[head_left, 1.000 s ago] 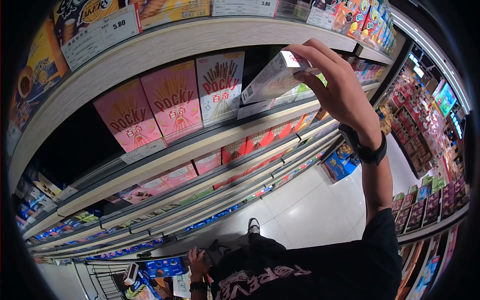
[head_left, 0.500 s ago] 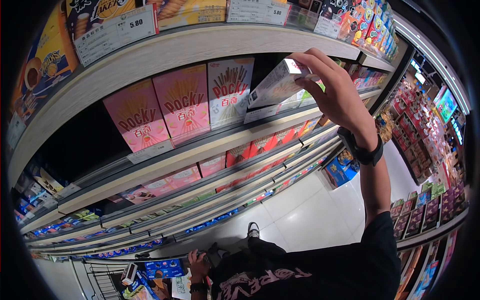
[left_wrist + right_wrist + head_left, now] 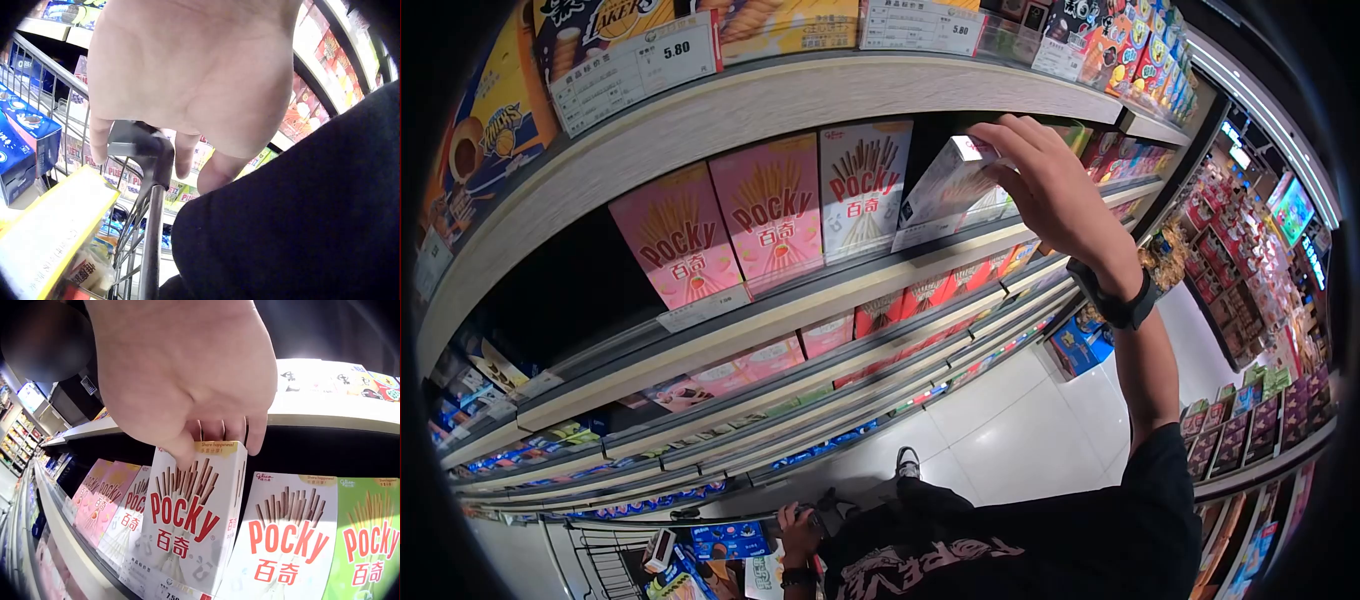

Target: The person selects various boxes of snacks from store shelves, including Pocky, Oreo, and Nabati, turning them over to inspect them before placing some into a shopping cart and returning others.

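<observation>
My right hand (image 3: 1065,195) pinches the top of a white Pocky box (image 3: 181,512), thumb on its front and fingers behind. The box leans out at the shelf edge, over a price tag (image 3: 172,592). On its left stand another white Pocky box (image 3: 865,185) and pink ones (image 3: 765,205). The right wrist view shows a further white Pocky box (image 3: 284,540) and a green one (image 3: 369,537) on the other side. Down by the body, my left hand (image 3: 798,530) grips the dark handle (image 3: 140,150) of a shopping cart, its fingers hanging over it.
Inside the wire cart (image 3: 600,560) lie blue snack boxes (image 3: 730,540) and a yellow-edged white box (image 3: 59,231). Above the Pocky row runs a thick shelf board (image 3: 800,95). Lower shelves (image 3: 730,400) hold more packets. Tiled floor (image 3: 1010,420) stretches to the right.
The right hand and the white Pocky box have tipped toward the shelf, so the box leans out less. The head view has shifted slightly. My left hand stays at the cart handle.
</observation>
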`<state>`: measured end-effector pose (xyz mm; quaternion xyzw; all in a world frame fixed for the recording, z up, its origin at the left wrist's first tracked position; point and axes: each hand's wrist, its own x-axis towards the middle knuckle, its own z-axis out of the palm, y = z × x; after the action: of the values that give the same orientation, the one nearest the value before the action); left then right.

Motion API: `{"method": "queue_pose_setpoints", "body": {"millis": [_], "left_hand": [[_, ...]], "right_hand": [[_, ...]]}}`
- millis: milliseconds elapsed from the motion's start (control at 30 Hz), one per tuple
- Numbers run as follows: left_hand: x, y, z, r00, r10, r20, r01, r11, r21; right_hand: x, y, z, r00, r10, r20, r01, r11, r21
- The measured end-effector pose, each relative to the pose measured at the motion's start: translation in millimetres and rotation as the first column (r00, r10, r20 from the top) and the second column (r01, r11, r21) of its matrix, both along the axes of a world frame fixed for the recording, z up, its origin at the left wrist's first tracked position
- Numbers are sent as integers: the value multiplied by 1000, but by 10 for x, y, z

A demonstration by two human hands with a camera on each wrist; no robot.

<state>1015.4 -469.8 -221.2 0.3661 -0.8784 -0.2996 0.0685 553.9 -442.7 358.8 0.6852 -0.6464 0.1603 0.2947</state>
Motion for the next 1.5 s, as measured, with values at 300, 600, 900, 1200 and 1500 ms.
{"method": "queue_pose_setpoints", "body": {"millis": [300,600,900,1200,1500], "left_hand": [[-35,2,75,1000,19,-19,-19,1000,10],[-3,19,38,998,55,-16,-55,998,10],[47,-3,46,1000,-6,-1,5,997,-73],[483,1,47,979,179,93,-168,979,-116],[1019,242,518,786,570,-240,-568,819,84]], "right_hand": [[-132,-169,-141,992,-55,-114,51,998,-41],[-231,-304,-217,979,-118,-164,108,992,-65],[-239,-275,-186,997,-13,-73,7,997,-79],[1184,535,-1202,934,88,345,-46,991,-129],[3171,103,-1213,10,474,881,-943,297,-149]]}}
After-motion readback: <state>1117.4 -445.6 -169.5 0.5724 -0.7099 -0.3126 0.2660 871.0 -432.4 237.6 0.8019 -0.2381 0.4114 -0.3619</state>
